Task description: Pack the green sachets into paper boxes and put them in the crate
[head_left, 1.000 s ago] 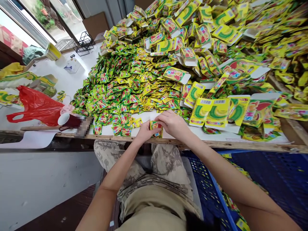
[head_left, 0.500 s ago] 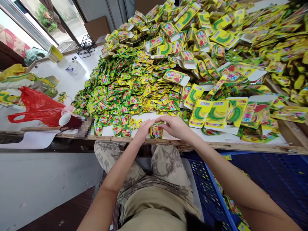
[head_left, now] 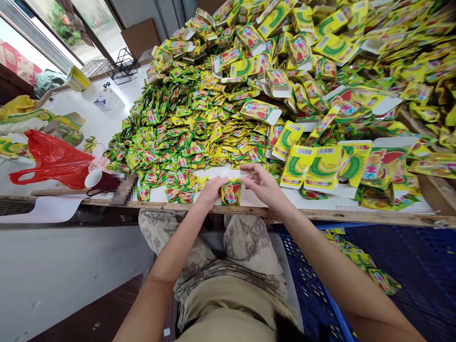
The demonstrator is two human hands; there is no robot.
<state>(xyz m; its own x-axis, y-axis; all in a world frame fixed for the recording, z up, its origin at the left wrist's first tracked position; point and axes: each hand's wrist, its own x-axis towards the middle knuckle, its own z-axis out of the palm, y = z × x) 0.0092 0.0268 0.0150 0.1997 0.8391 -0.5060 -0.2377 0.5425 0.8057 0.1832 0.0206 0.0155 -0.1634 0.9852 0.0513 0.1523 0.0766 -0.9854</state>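
Observation:
Between my hands, a small green and yellow candy box [head_left: 231, 192] with a watermelon print stands at the front edge of the table. My left hand [head_left: 211, 192] grips it by its left side, fingers together near the top corner. To the right, my right hand [head_left: 262, 186] is just apart from the box, its fingers spread and bent with nothing between them. Beyond both hands lies a big heap of small green and yellow candy sachets [head_left: 185, 137]. Several yellow cartons [head_left: 322, 166] stand open-flapped to the right of my right hand.
At the left are a red plastic bag [head_left: 59, 161], a dark mug [head_left: 101, 181] with a white inside, and a black wire rack [head_left: 123, 66]. More cartons are piled at the back right. Below the wooden table edge [head_left: 256, 213], a blue crate [head_left: 313, 294] holds packed items.
My right hand has drawn back to the right from the box's top, and its fingers have opened. My left hand stays at the box. More yellow packs show in the blue crate.

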